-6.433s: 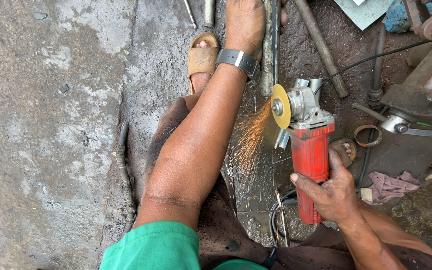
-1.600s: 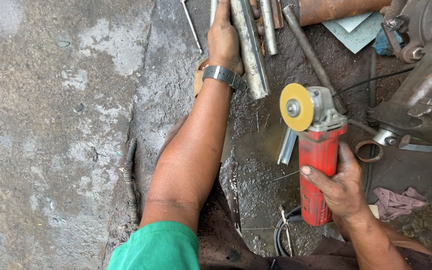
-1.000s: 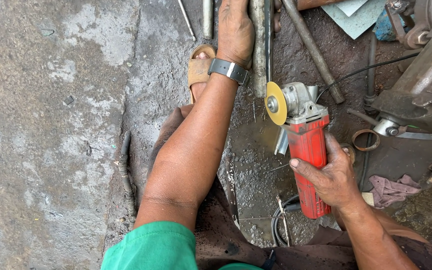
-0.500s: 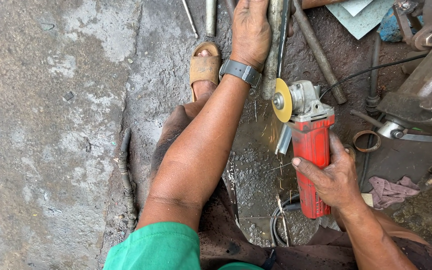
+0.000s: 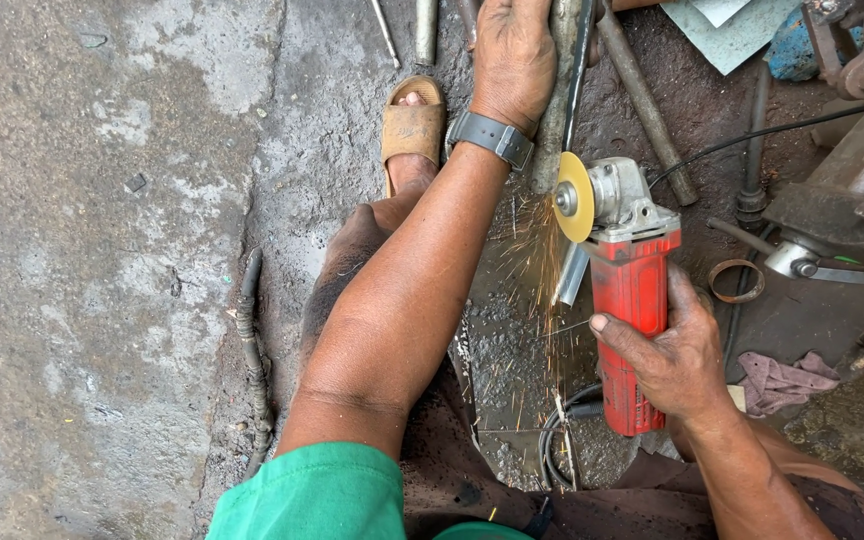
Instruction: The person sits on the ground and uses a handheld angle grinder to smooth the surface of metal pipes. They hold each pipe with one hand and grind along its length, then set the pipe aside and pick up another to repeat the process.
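The left hand (image 5: 514, 55) clamped a long grey steel bar (image 5: 559, 120), likely heavy and rigid; the right hand (image 5: 674, 355) gripped the red angle grinder (image 5: 632, 300), fingers closed round its body.

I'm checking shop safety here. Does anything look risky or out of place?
Yes. Both hands are bare: the left hand steadies the metal bar right by the grinder disc, sparks fly, and a sandalled foot lies nearby.

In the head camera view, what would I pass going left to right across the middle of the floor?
Black hose → sandal → left hand on the metal rod → yellow grinding disc → red angle grinder → metal ring → pink rag.
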